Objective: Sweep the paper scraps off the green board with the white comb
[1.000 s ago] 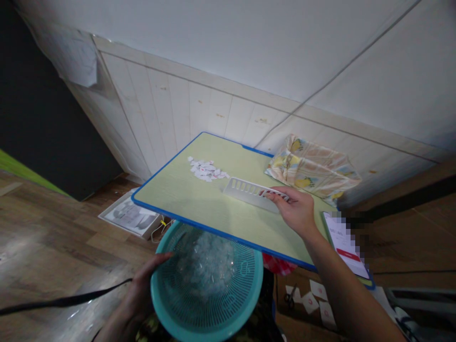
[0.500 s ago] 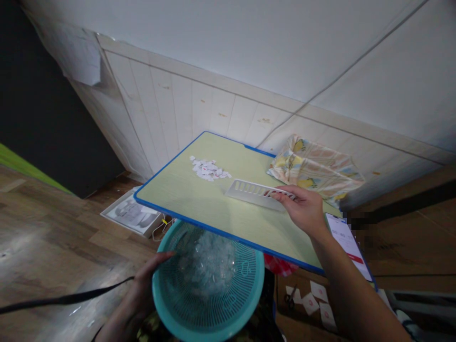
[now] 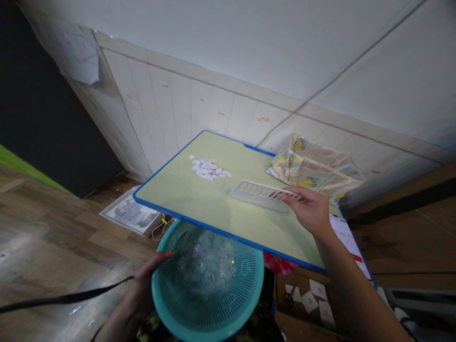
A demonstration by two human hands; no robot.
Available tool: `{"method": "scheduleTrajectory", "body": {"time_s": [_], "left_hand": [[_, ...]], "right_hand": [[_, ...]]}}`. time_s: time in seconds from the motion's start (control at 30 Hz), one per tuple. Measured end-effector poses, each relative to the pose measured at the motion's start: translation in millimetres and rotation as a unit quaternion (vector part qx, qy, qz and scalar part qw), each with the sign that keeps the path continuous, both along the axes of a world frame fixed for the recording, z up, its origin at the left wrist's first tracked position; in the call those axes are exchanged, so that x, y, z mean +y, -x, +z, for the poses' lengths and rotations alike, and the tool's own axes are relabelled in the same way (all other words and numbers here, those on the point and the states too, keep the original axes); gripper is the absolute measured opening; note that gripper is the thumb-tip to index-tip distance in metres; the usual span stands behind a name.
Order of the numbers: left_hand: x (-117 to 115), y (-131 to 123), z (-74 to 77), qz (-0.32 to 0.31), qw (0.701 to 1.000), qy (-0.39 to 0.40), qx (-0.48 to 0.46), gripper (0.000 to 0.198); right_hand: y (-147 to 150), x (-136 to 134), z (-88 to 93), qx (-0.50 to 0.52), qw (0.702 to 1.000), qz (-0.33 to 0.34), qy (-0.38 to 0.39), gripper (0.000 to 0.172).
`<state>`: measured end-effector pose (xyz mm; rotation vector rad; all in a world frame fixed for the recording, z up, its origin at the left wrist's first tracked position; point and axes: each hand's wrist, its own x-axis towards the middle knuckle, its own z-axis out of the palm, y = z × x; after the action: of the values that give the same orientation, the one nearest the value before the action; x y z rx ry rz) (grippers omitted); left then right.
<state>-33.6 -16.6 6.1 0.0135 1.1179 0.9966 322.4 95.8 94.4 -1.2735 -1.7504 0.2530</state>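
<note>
Basket, one, gripped by left hand, one slotted strip pinched by right hand

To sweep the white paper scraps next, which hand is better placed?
Probably the right hand: it holds the white slotted piece over the table, its free end near the paper scraps. The left hand holds the teal basket by its rim.

Slotted tray at 4 o'clock looks smooth matt plastic, basket at 6 plastic too; floor at 8's kinda glossy wood-look.
</note>
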Motion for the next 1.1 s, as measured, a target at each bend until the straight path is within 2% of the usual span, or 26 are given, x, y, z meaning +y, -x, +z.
{"method": "scheduleTrajectory", "body": {"time_s": [0.17, 0.27, 0.53, 0.6, 0.77, 0.9, 1.1], "left_hand": [[0.4, 0.6, -0.9, 0.009, 1.000, 0.008, 0.000, 0.014], [1.0, 1.3, -2.1, 0.006, 1.000, 0.004, 0.003, 0.015], [3.0, -0.5, 0.7, 0.012, 1.000, 0.022, 0.017, 0.020], [3.3, -0.4, 0.8, 0.015, 1.000, 0.011, 0.022, 0.021], [2.6, 0.7, -1.1, 0.015, 1.000, 0.017, 0.005, 0.021], [1.2, 1.6, -4.2, 0.026, 1.000, 0.008, 0.008, 0.015], [0.8, 1.1, -6.1, 0.035, 0.999, 0.002, 0.018, 0.025]], "right_hand": [[-13.9, -17.0, -13.3, -0.017, 0.994, -0.098, -0.037, 0.015], [-10.6, -33.3, -17.6, -0.025, 0.992, -0.117, -0.041, 0.013], [21.8, -58.4, -12.9, -0.066, 0.994, -0.068, -0.044, 0.010], [23.4, -61.2, -12.1, -0.069, 0.994, -0.063, -0.048, 0.009], [18.7, -59.2, -8.8, -0.062, 0.991, -0.099, -0.066, 0.009], [20.9, -56.9, -7.2, -0.082, 0.993, -0.061, -0.060, 0.010], [32.5, -68.9, -5.1, -0.083, 0.994, -0.021, -0.067, 0.010]]}}
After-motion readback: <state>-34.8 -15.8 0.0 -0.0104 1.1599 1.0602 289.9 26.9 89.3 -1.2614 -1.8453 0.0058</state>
